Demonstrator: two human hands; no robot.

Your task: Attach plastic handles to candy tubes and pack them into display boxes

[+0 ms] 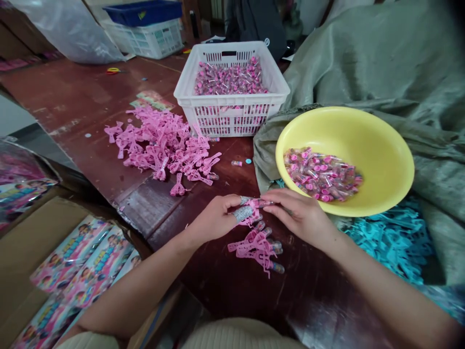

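Note:
My left hand (215, 218) and my right hand (300, 214) meet over the dark red table (72, 97). Both pinch a small clear tube with a pink cap (258, 202) together with a pink plastic piece. Grey tape wraps my left fingertips. Just below the hands lies a small heap of assembled pink pieces with tubes (258, 247). A yellow bowl (381, 145) holding several pink-capped tubes (321, 174) sits right of my right hand. A pile of loose pink plastic pieces (163, 145) lies further out to the left.
A white basket (276, 87) full of tubes stands behind the pile. Green cloth (363, 63) covers the right side, with teal plastic pieces (392, 240) below the bowl. A cardboard box of printed packs (83, 261) sits at lower left. More crates (152, 34) stand at the back.

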